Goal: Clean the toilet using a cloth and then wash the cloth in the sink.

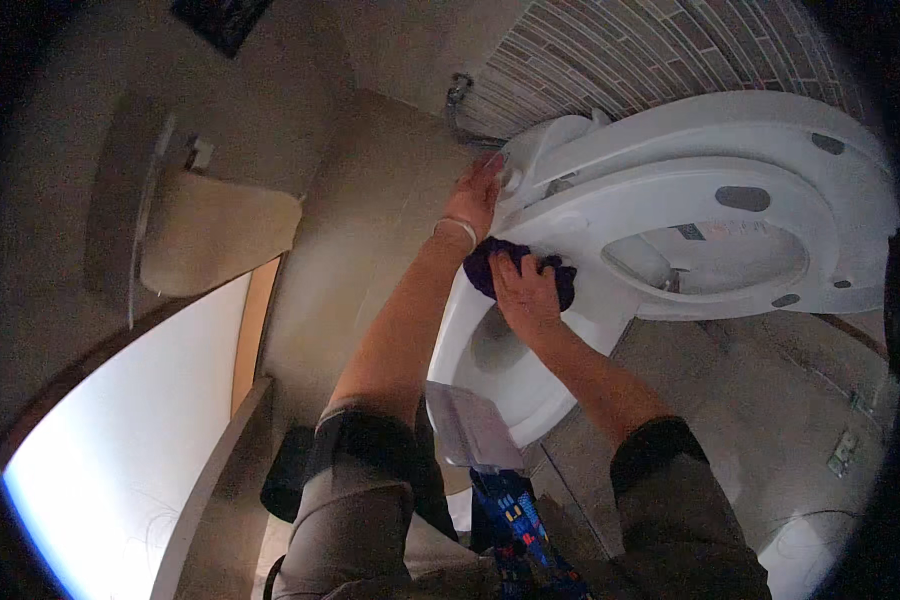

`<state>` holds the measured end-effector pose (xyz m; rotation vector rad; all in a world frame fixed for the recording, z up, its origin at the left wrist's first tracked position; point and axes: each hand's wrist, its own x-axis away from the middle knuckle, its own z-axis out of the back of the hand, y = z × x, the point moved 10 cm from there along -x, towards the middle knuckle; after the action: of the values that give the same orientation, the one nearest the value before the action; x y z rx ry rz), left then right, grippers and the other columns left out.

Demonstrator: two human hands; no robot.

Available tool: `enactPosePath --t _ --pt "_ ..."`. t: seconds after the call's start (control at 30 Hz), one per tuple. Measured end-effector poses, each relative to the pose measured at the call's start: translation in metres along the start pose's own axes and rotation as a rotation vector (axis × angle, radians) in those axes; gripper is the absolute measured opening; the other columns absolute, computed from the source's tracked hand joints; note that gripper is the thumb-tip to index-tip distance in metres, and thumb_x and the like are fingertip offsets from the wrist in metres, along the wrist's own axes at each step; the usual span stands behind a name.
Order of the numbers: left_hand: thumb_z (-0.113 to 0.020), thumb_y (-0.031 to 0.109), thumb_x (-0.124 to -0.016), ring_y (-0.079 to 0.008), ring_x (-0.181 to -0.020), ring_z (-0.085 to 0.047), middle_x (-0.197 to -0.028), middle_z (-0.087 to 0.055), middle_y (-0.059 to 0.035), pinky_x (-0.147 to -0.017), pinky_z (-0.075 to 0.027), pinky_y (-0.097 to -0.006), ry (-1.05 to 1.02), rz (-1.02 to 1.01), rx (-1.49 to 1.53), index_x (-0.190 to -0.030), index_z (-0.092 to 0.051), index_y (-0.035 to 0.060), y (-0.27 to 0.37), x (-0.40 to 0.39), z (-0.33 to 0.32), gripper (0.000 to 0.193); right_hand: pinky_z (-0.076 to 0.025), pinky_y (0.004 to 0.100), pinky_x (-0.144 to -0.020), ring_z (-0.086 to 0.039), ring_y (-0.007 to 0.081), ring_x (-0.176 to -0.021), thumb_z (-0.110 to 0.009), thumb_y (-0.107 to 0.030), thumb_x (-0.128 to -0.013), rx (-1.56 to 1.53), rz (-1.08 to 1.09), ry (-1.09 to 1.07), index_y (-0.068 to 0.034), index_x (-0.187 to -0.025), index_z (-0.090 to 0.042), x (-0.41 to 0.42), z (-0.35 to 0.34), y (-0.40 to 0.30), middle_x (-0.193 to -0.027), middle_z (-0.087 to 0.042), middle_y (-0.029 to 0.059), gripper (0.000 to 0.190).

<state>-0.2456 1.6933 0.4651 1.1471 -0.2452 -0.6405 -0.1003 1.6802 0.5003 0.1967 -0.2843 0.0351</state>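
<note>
A white toilet bowl (457, 352) stands in front of me, its seat (645, 187) and lid (765, 112) raised. Under the fingers of my right hand (529, 296) a dark purple cloth (562, 277) is pressed on the rear of the bowl's rim, near the seat hinges. My left hand (476, 195) is at the side of the toilet's rear, beside a small round white part; whether its fingers grip anything is unclear. A pale band circles the left wrist.
Narrow strip tiles (607, 52) cover the wall behind the toilet, with a metal fitting (457, 97) beside it. At left are a towel (217, 225) and a bright doorway (135, 405). A dark bin (285, 476) stands low at left. A lanyard (521, 517) with a clear holder hangs over the bowl's front.
</note>
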Motion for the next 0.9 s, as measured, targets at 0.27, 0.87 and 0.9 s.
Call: enactPosePath --t 0.27,0.87,0.9 --pt "-0.024 0.050 -0.094 -0.0292 -0.130 -0.031 -0.140 -0.035 -0.0146 -0.106 -0.025 -0.0354 -0.565 0.542 0.297 -0.137 -0.033 0.0073 0.002 0.011 -0.038 0.061 -0.043 0.0407 -0.063 -0.046 0.0282 -0.089 -0.051 -0.019 -0.078 0.022 -0.009 -0.026 -0.006 -0.122 -0.051 0.004 -0.016 0.007 -0.120 -0.049 0.0060 0.046" --pt "-0.047 0.052 -0.088 -0.0167 -0.075 -0.061 -0.089 -0.064 -0.0079 -0.058 -0.043 -0.0238 0.279 1.244 0.581 -0.104 -0.057 0.0038 0.014 0.434 0.115 0.052 -0.039 0.0441 -0.074 -0.047 0.0256 -0.097 -0.051 -0.018 -0.078 0.171 -0.032 0.471 -0.015 -0.121 -0.052 0.033 0.076 0.095 -0.111 -0.052 0.0010 0.043" --pt "-0.047 0.052 -0.088 -0.0172 -0.074 -0.062 -0.089 -0.064 -0.0084 -0.058 -0.043 -0.0241 0.296 1.275 0.568 -0.104 -0.057 0.0036 0.018 0.459 0.114 0.052 -0.039 0.0456 -0.075 -0.046 0.0258 -0.099 -0.052 -0.019 -0.077 0.183 0.082 0.303 -0.014 -0.120 -0.051 0.035 0.039 0.080 -0.104 -0.055 0.0020 0.044"
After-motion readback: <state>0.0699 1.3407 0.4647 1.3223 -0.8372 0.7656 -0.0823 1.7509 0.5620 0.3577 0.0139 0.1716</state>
